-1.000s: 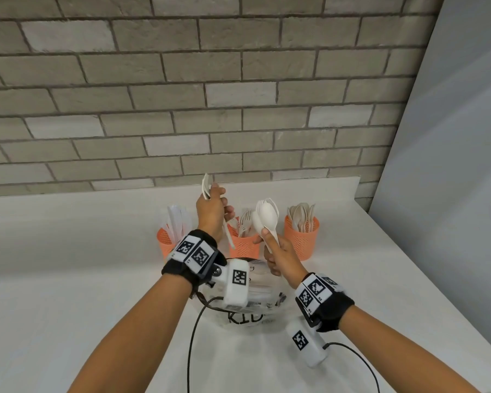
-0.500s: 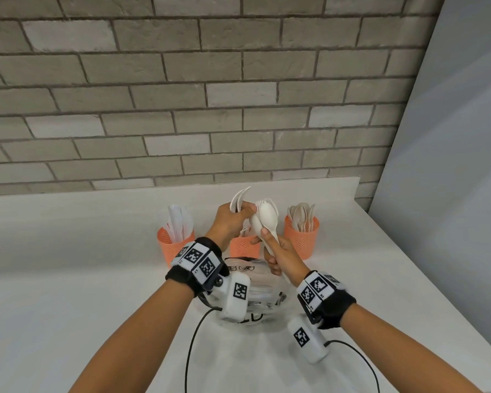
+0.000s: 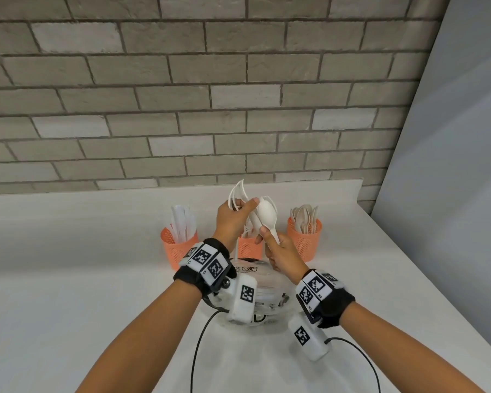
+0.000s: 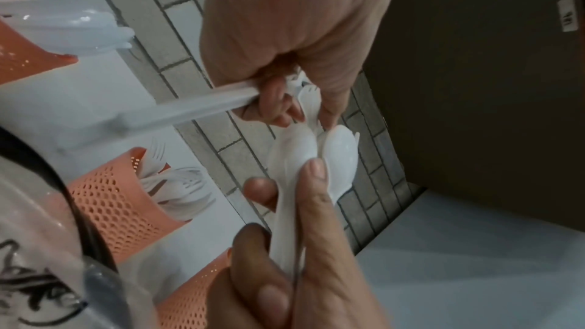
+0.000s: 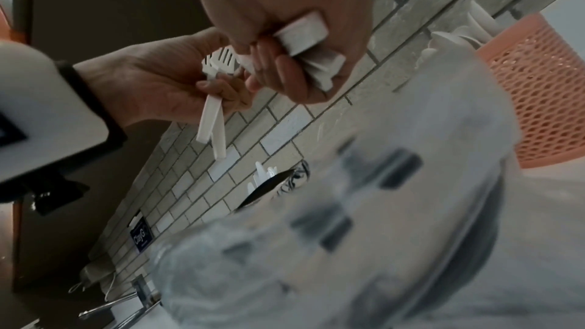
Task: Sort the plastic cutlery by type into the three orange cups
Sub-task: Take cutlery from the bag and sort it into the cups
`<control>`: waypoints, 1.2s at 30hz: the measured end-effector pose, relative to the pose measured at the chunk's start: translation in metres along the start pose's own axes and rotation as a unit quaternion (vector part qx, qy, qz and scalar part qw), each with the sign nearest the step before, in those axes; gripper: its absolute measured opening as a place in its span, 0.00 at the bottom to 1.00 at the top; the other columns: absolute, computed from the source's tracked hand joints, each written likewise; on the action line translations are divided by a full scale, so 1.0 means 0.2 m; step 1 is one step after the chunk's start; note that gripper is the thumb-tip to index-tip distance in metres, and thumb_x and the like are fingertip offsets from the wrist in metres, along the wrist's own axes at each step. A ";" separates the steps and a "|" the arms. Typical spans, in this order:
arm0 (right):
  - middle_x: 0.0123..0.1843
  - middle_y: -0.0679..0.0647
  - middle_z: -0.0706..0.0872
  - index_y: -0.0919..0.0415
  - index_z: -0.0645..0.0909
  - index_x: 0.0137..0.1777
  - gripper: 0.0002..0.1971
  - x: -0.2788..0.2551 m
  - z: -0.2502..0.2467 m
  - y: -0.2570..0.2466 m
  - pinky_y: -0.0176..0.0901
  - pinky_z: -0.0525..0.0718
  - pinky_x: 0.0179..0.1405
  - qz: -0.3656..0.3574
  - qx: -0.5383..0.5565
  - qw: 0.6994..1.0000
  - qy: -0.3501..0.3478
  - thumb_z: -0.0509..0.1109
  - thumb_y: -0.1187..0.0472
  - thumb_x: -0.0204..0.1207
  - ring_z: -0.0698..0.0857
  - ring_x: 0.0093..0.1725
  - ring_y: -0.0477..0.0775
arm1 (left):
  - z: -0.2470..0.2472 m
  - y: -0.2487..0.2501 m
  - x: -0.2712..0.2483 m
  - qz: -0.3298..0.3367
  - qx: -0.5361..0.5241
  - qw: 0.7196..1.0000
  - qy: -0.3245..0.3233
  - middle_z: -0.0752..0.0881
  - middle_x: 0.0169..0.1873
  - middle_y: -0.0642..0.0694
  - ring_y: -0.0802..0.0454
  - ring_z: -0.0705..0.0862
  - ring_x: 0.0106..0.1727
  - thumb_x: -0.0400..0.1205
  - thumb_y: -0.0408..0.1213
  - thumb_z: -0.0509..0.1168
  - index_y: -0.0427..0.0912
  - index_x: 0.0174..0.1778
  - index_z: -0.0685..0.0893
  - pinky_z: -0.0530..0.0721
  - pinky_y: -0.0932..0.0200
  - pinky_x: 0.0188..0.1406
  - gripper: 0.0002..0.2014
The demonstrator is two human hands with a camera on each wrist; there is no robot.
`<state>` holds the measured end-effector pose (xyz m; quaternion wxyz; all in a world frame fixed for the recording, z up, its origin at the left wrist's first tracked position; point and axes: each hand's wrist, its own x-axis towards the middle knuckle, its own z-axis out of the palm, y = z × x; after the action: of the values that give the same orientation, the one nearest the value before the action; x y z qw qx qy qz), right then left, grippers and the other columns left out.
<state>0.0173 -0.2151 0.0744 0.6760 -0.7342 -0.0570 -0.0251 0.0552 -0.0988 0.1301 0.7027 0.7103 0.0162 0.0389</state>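
- Left hand (image 3: 230, 219) fingers curled round forks (image 3: 236, 194); right hand (image 3: 281, 252) pinching spoons (image 3: 265, 215), touching, above middle cup (image 3: 248, 248).
- Three orange cups near counter (image 3: 68, 279) back edge; bowl (image 3: 270, 290) just before them.

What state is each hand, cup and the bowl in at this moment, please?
Left hand: grips forks.
Right hand: grips spoons.
Left cup: upright, holds knives.
Middle cup: upright, holds forks, partly hidden.
Right cup: upright, holds spoons.
Bowl: upright, clear, holds more cutlery.
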 end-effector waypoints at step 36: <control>0.15 0.44 0.62 0.57 0.72 0.40 0.17 0.01 -0.01 -0.04 0.28 0.57 0.09 0.178 0.250 0.951 -0.042 0.49 0.50 0.84 0.59 0.11 0.41 | 0.04 -0.05 -0.02 -0.056 -0.025 0.997 -0.042 0.74 0.28 0.47 0.54 0.69 0.24 0.79 0.54 0.65 0.41 0.38 0.76 0.68 0.65 0.21 0.18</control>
<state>0.0194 -0.2168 0.0836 0.8282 -0.5406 0.0423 0.1417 0.0516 -0.1075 0.1205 0.7216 0.6912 0.0262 -0.0300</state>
